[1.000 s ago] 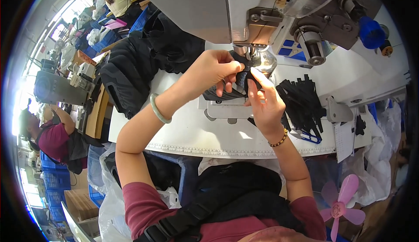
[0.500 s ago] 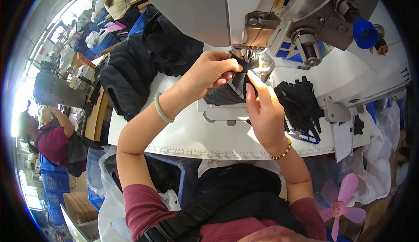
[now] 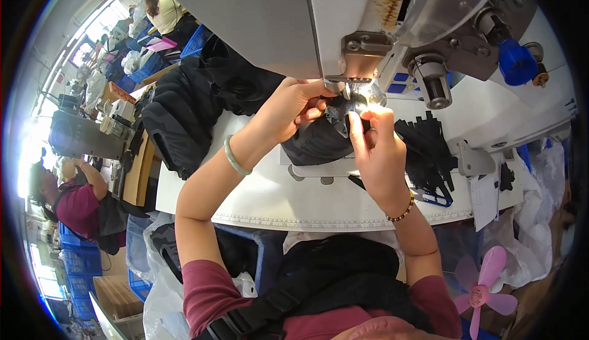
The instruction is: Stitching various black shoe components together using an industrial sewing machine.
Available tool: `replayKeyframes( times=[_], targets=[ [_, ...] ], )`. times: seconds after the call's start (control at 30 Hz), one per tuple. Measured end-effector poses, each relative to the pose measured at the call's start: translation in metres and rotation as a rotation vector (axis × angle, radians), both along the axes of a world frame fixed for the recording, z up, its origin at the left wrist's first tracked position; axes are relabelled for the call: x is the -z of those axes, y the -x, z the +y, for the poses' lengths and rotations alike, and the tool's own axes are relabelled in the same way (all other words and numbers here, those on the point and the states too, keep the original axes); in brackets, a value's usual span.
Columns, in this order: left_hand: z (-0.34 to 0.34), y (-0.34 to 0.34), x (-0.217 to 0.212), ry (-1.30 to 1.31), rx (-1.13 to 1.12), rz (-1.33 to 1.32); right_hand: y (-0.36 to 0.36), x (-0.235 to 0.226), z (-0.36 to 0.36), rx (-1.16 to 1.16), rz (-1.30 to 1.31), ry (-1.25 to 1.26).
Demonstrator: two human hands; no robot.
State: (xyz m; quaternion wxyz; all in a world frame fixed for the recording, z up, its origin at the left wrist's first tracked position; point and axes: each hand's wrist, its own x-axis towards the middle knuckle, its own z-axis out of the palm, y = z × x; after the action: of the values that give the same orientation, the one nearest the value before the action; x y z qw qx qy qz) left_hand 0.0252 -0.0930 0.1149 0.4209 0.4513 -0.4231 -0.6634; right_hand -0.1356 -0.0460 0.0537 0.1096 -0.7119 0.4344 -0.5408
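Observation:
A dark fabric piece [image 3: 319,143] lies under the needle area of a white sewing machine [image 3: 257,8]. My left hand [image 3: 294,108] pinches its upper edge beside the presser foot [image 3: 350,89]. On the other side my right hand [image 3: 379,150] has its thumb and forefinger closed at the fabric near the needle; bright lamp light washes out those fingertips. The folded edge stands up between both hands. What exactly lies between the right fingertips is hard to make out.
Dark garment pieces [image 3: 184,107] are heaped left of the machine. Black strips [image 3: 426,150] lie right of my right hand, by a blue-handled tool [image 3: 437,199]. A ruler tape [image 3: 331,223] edges the white table. A pink fan [image 3: 480,294] is at lower right; a co-worker [image 3: 80,205] sits far left.
My right hand has moved slightly right and its fingertips have drawn together near the needle. My left hand still grips the fabric. The whole view has shifted a little.

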Motion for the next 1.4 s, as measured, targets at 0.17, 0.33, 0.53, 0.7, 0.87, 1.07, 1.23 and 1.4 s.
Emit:
replayKeyframes(
  times=[0.17,0.33,0.53,0.7,0.87,1.07,1.23,1.4],
  targets=[
    [-0.011,-0.012,0.004,-0.018,0.100,0.037,-0.004,-0.002,-0.003,-0.039,-0.102,-0.045],
    [-0.007,-0.008,0.006,0.044,0.030,-0.086,-0.001,0.005,-0.002,-0.120,-0.204,-0.081],
    [0.000,-0.003,0.007,0.166,0.096,-0.182,0.002,0.008,-0.002,-0.214,-0.308,-0.128],
    [0.005,-0.009,0.007,0.268,0.089,-0.104,-0.008,0.011,0.007,-0.256,-0.265,-0.074],
    [0.046,-0.057,-0.011,0.434,0.337,-0.575,-0.009,0.006,0.037,-0.319,0.118,0.150],
    [0.077,-0.083,-0.009,0.659,0.386,-0.662,-0.023,-0.020,0.005,-0.668,0.114,-0.301],
    [0.092,-0.085,0.002,0.606,0.256,-0.699,-0.024,-0.028,-0.004,-0.805,0.170,-0.511],
    [0.096,-0.083,0.007,0.611,0.161,-0.625,-0.028,-0.024,0.007,-0.655,0.170,0.158]
  ],
)
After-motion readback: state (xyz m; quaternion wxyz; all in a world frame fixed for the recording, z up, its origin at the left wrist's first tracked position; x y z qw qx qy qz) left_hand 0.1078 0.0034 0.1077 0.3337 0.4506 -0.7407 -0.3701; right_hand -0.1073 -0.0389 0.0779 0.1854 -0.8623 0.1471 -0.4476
